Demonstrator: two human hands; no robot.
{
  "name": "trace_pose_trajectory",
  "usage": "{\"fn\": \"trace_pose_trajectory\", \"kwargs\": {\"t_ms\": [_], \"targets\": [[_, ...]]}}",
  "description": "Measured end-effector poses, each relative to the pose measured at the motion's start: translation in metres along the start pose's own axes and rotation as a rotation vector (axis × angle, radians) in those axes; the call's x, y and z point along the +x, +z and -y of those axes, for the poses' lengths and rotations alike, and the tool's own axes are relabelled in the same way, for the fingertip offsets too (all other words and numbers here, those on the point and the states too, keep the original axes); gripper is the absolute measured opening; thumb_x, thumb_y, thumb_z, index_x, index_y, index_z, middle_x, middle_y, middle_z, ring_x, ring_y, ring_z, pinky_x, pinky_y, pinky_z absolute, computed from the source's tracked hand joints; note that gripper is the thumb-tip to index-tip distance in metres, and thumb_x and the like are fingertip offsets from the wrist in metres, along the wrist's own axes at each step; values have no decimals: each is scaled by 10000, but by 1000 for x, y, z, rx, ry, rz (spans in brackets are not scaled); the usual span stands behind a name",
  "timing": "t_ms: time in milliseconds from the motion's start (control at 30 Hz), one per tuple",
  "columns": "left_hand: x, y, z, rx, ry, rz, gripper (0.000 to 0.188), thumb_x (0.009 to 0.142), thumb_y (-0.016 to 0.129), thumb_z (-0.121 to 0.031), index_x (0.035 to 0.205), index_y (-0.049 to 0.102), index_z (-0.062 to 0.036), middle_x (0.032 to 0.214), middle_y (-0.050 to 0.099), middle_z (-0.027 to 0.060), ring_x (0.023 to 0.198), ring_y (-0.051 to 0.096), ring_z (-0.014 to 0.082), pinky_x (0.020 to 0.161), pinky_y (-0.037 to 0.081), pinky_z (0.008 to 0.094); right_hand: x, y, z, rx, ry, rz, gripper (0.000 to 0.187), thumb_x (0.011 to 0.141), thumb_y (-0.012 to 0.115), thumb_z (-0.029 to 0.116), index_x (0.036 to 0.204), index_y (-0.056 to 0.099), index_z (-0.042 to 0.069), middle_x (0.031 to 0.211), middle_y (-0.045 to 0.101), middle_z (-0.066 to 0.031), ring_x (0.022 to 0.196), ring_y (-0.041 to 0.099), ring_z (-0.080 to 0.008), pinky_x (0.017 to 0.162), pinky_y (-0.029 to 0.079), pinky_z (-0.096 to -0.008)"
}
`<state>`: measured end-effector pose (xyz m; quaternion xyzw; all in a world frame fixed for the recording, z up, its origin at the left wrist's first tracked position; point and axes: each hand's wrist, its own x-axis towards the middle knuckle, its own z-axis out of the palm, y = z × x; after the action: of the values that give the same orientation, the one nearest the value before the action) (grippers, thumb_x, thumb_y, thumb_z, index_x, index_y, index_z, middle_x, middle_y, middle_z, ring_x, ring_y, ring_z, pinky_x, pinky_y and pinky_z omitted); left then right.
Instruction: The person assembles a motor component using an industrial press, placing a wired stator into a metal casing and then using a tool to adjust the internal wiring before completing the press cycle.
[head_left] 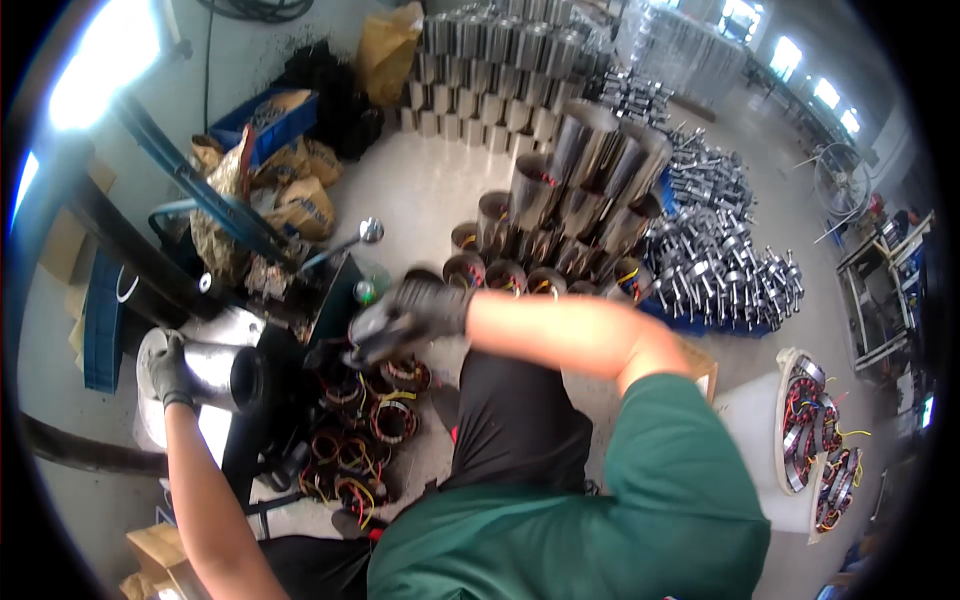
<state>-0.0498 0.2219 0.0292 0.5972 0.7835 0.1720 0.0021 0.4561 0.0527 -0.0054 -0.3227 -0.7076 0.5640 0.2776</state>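
My left hand (168,372), in a grey glove, grips the left end of a shiny metal cylinder (212,376). The cylinder lies on its side, its dark open end facing right. Across my body reaches my right arm, and my right hand (415,312) wears a dark glove. Motion smears its fingers, so whether they hold anything is unclear. That hand is above several wound stator rings (393,420) with yellow and red wires, right of the cylinder. A lever with a round metal knob (371,230) and a small green light (364,291) are close beyond it.
Metal tubes (490,120) are stacked at the back. Nearer stand more tubes (535,190), some with coloured wires inside. Rotors with shafts (715,260) are heaped at the right. A white bin (755,420) carries more stators. Dark machine bars (130,245) stand at the left.
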Motion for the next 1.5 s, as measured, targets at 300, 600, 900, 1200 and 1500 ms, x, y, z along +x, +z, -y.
{"fn": "trace_pose_trajectory", "kwargs": {"t_ms": [300,600,900,1200,1500], "targets": [[7,5,29,-304,-104,-54,664,888,707,-629,1140,794,-21,1132,770,200,1092,700,337,1023,479,384,-135,-133,-73,-371,923,-361,293,832,650,293,974,757,60,991,748,-138,872,704,-264,776,538,-310],[-5,4,5,-290,-132,-79,652,889,696,-630,1149,801,-42,1122,779,175,1084,705,324,1020,482,373,-263,-152,-136,-671,1221,-767,321,680,766,305,890,772,62,946,758,-128,870,700,-245,731,537,-387],[12,-5,35,-273,-149,12,740,896,679,-662,1281,747,-34,1273,740,189,1209,675,331,1096,443,340,-241,-143,-154,-819,1330,-821,604,889,703,504,1282,714,45,1255,723,-209,1193,672,-361,1030,506,-460],[-18,-4,-21,-385,-131,-83,597,894,748,-562,1154,798,-27,1130,787,137,1079,705,286,1017,477,327,-251,-94,-141,-1113,475,-1266,443,838,736,249,1224,678,41,1183,667,-223,1116,640,-397,978,530,-492],[-40,21,51,-455,90,-571,434,1065,546,-345,1377,625,-54,1364,659,202,1265,616,383,1112,448,425,-5,58,82,-334,-191,-445,376,904,752,196,1221,676,9,1136,722,-202,1058,717,-335,956,553,-408]]}}
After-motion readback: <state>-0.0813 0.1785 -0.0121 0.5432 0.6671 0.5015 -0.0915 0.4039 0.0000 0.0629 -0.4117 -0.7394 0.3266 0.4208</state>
